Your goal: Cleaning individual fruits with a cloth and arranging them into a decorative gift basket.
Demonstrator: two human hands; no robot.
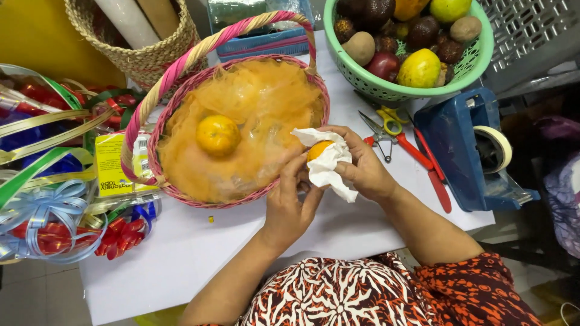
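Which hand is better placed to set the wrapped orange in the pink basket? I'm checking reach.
Probably the left hand: it touches the tissue-wrapped orange fruit beside the pink woven basket's rim; the right hand lies farther away.

A gift-basket packing workspace is suggested: curled ribbons and bows [54,211] are heaped left of the hands, a green colander of mixed fruit [411,48] is set beyond them, and scissors [393,130] and a blue tape dispenser [471,151] are kept to their right
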